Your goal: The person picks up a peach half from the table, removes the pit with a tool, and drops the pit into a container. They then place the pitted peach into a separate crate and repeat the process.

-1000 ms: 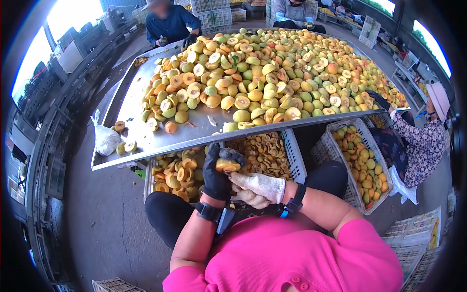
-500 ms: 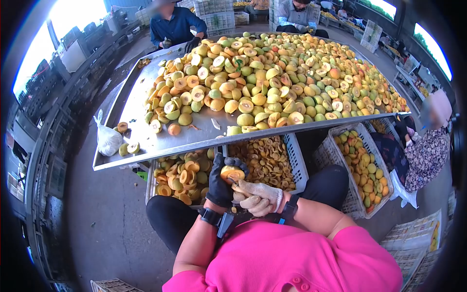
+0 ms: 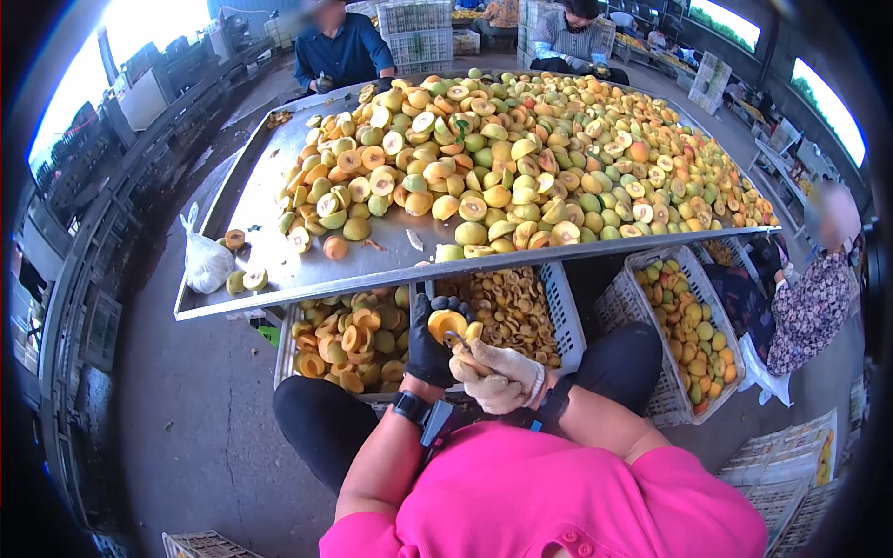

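The black-gloved left hand [image 3: 430, 349] is gripping a peach half [image 3: 447, 325] cut-face up at its fingertips above the crates [image 3: 567, 312], while the white-gloved right hand [image 3: 498, 374] is staying clenched, touching the fruit's lower edge.

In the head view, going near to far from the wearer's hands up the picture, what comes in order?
White-gloved right hand → black-gloved left hand holding a peach half → white plastic crates of fruit → steel table's edge → heap of halved peaches → worker in blue.
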`<state>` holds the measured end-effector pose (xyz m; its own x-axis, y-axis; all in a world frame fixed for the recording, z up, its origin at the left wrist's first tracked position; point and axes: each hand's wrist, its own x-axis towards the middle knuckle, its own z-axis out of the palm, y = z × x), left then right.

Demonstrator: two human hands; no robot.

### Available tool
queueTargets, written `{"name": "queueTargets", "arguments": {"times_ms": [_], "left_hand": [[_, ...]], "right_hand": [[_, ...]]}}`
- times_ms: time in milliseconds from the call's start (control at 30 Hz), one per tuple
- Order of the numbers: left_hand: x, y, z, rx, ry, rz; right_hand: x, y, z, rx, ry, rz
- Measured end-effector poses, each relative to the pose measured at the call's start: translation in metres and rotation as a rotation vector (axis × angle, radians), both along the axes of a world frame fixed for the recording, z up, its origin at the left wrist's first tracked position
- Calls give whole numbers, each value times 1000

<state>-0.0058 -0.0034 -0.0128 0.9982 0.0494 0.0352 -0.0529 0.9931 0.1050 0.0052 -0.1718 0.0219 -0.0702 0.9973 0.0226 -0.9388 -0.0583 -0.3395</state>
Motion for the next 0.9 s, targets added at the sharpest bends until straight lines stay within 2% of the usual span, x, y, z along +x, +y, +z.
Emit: {"name": "queueTargets", "arguments": {"times_ms": [133, 167, 200, 267, 367, 400, 500, 600, 633, 667, 733, 833, 900], "left_hand": [[-19, 11, 15, 220, 86, 141], [-16, 25, -2, 190, 160, 183], [-21, 36, -8, 421, 154, 336], [-41, 44, 3, 1339, 126, 716], [-55, 85, -16, 1456, 236, 822], [-58, 97, -23, 1655, 284, 963], [-69, 140, -36, 1765, 421, 1026], [-65, 169, -25, 1316, 661, 902], [-66, 175, -18, 1376, 600, 971], [-63, 181, -13, 1503, 668, 1066], [-52, 173, 25, 1603, 530, 1152], [-17, 205, 35, 1710, 488, 1040], [9, 230, 35, 1841, 580, 1036]], "right_hand": [[16, -6, 12, -248, -209, -123], [22, -9, 15, -315, -236, -187], [29, -13, 17, -380, -262, -250], [40, -22, 18, -463, -237, -382], [51, -27, 24, -513, -273, -507], [54, -28, 27, -523, -294, -526], [58, -23, 37, -486, -344, -543], [61, -16, 51, -450, -376, -544], [63, -14, 56, -437, -388, -547], [66, -11, 60, -417, -397, -551], [72, -9, 63, -386, -412, -556], [83, -7, 57, -368, -384, -567], [87, -7, 50, -374, -351, -580]]}}
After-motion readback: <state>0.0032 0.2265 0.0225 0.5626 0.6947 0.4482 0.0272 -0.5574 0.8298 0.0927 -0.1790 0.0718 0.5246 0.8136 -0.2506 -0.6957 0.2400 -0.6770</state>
